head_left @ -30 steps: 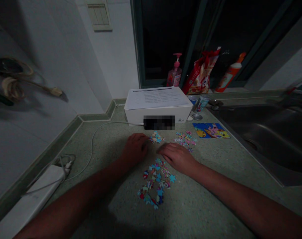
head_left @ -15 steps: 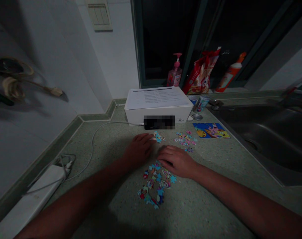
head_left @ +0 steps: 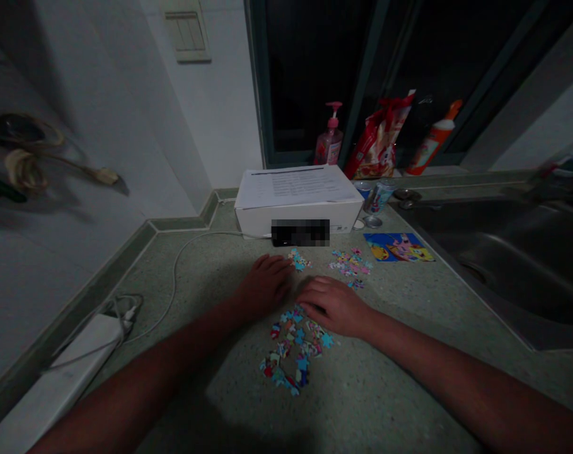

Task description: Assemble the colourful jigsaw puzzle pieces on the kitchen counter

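My left hand rests palm down on the counter with its fingers stretched out. Its fingertips reach the edge of a small cluster of jigsaw pieces. To the right, my right hand is curled, thumb and fingertips drawn close together; whatever lies between them is hidden. Those fingertips are at the top of a larger spread of loose jigsaw pieces, mostly blue, red and green. Beyond this hand lies another group of pink and blue jigsaw pieces.
A colourful cartoon picture card lies by the sink. Behind the pieces stand a white box and a dark phone-like device with a cable. A can is beside the box. At left is a white power strip.
Both hands keep nearly the same pose and place. The whole view has shifted very slightly; no piece has visibly moved on the counter.
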Demonstrator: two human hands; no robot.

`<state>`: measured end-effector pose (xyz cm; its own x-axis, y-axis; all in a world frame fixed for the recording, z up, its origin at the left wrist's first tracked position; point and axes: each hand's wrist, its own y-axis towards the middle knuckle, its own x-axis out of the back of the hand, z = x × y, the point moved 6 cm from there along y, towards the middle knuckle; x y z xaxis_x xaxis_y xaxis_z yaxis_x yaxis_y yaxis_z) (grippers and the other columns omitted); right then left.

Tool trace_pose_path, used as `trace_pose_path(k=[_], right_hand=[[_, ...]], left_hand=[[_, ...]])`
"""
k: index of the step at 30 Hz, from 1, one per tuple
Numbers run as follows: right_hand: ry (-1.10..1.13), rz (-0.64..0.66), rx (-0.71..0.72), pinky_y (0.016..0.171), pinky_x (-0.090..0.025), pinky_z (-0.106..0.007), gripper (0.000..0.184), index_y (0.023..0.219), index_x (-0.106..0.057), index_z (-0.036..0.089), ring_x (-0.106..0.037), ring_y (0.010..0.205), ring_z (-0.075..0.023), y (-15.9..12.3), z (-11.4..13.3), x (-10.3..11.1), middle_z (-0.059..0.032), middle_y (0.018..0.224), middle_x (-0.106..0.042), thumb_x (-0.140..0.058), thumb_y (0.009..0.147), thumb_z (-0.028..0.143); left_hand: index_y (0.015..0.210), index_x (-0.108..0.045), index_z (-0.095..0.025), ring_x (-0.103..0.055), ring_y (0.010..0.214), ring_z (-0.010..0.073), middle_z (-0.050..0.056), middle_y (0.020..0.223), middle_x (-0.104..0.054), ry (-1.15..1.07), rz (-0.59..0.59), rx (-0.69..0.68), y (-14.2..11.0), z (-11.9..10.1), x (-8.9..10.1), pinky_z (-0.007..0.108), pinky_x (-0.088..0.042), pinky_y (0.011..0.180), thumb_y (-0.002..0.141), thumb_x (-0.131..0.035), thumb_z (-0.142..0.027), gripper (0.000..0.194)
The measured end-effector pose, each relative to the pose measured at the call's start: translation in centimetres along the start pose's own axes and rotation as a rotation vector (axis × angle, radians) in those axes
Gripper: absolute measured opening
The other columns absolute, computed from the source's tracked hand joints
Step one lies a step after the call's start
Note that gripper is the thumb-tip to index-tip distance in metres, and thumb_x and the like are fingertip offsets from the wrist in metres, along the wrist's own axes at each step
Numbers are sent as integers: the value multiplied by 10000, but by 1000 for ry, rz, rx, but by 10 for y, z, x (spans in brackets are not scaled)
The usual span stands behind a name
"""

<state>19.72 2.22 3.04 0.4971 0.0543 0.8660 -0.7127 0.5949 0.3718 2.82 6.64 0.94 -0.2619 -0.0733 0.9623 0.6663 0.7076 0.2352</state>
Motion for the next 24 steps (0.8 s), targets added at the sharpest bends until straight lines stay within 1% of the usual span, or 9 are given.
trace_pose_path(k=[3, 7, 11, 14, 17, 20, 24], right_hand=[[0, -1, 1, 892, -592, -433, 219, 1079, -785, 219, -732, 964, -261, 0, -1, 0, -86, 986, -798, -566, 1065, 212], [-4, -24, -25, 904, -607, -449, 220, 1082, -787, 235, -745, 990, -270, 0, -2, 1, -88, 1028, -810, -570, 1066, 205], [-33, -96, -88, 908, -624, -468, 238, 1109, -785, 242, -758, 994, -281, 0, -7, 6, -85, 1029, -819, -550, 1089, 214], [-61, -159, -161, 924, -632, -467, 224, 1177, -773, 247, -765, 1039, -286, -1, -15, 11, -97, 1101, -824, -571, 1087, 212], [-73, -195, -209, 926, -638, -472, 219, 1236, -752, 229, -770, 1079, -304, -1, -21, 12, -121, 1160, -821, -608, 1072, 215], [-70, -199, -206, 918, -638, -470, 215, 1252, -740, 215, -772, 1075, -308, 0, -21, 9, -130, 1152, -819, -636, 1066, 239], [-75, -190, -176, 911, -632, -455, 182, 1223, -733, 214, -768, 1052, -297, 1, -18, 6, -126, 1137, -816, -665, 1057, 245]], left_hand=[[1548, -570, -189, -546, 1517, 276, 115, 1606, -630, -14, -9, 3, 0, 0, 1, 528, -346, 1358, 1085, -579, -256, 468], [1553, -533, -155, -565, 1487, 315, 167, 1590, -619, -64, -54, -5, 1, -2, 5, 559, -391, 1327, 1031, -613, -189, 530], [1553, -529, -183, -586, 1449, 337, 173, 1560, -628, -130, -119, -32, 0, -2, 10, 581, -444, 1288, 1008, -639, -171, 556], [1488, -599, -186, -639, 1368, 323, 162, 1455, -695, -165, -209, -82, -3, -3, 14, 576, -501, 1233, 1013, -628, -148, 477], [1341, -699, -188, -698, 1241, 283, 124, 1289, -765, -194, -272, -94, -7, -3, 16, 514, -570, 1148, 1012, -628, -119, 344], [1225, -733, -193, -719, 1166, 246, 98, 1197, -791, -233, -287, -118, -8, -8, 17, 442, -606, 1077, 1027, -616, -110, 245], [1192, -727, -178, -727, 1144, 229, 100, 1155, -799, -288, -329, -183, -10, -15, 20, 404, -610, 1056, 1059, -596, -130, 193]])
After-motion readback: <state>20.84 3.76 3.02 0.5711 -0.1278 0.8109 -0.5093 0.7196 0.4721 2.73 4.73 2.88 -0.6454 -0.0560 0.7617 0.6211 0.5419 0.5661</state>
